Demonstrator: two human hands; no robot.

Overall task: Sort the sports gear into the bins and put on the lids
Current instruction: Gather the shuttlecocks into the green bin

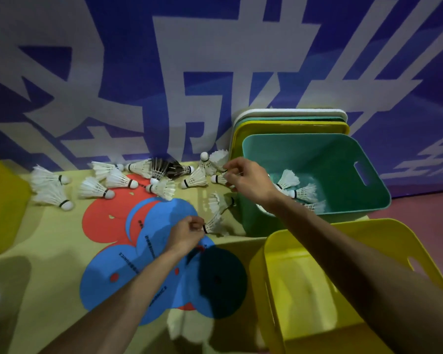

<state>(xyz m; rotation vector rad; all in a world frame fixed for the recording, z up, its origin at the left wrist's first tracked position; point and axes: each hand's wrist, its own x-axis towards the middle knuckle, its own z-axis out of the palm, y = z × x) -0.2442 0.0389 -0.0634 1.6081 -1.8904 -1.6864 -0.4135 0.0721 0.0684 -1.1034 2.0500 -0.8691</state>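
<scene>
While your left hand (187,232) pinches one shuttlecock (213,224) by its base above the mat (62,251), your right hand (244,178) grips another shuttlecock (218,179) beside the green bin (343,159), which holds several; more lie scattered along the wall.

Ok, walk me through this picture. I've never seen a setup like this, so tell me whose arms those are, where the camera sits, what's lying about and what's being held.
There is no machine here: a person wears a wide-angle camera on the head, looking forward and down at their own bare arms. The left hand pinches a white shuttlecock by its cork end. The right hand reaches into the loose shuttlecocks scattered on the yellow mat; what it grips is hard to tell. A teal bin already holds a few shuttlecocks. A yellow bin stands nearer the camera. Lids lean against the blue wall behind.
</scene>
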